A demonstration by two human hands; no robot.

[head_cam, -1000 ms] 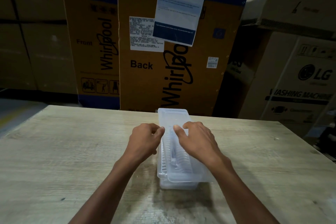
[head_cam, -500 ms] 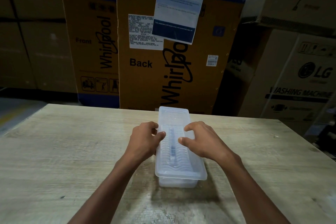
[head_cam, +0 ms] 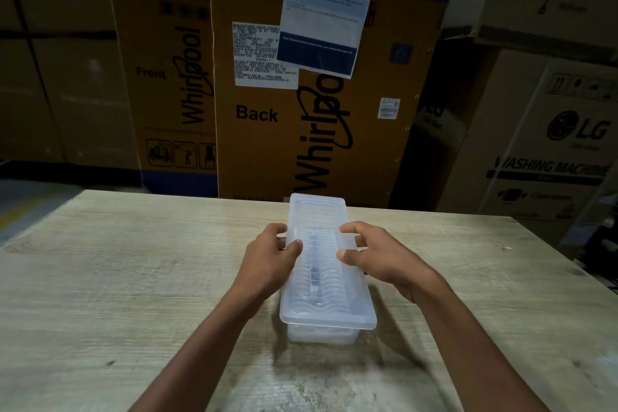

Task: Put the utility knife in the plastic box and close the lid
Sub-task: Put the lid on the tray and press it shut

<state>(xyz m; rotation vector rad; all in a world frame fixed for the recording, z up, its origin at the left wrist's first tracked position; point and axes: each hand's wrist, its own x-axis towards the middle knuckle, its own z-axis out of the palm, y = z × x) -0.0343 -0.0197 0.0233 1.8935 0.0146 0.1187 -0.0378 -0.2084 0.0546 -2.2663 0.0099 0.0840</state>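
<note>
A long translucent plastic box stands lengthwise on the wooden table, with its ribbed lid lying flat on top. Through the lid a dark, slim shape shows: the utility knife inside the box. My left hand grips the lid's left edge, thumb on top and fingers curled at the side. My right hand is at the right edge with fingers spread; its thumb tip rests on the lid, and the other fingers arch just over the rim.
Tall cardboard appliance cartons stand close behind the table's far edge, and more cartons are stacked at the right. A strip of floor shows at the far left.
The lid was askew on the box; it now sits flat and aligned. Both hands have slid from the lid's top out to its side edges, the right hand farther right.
</note>
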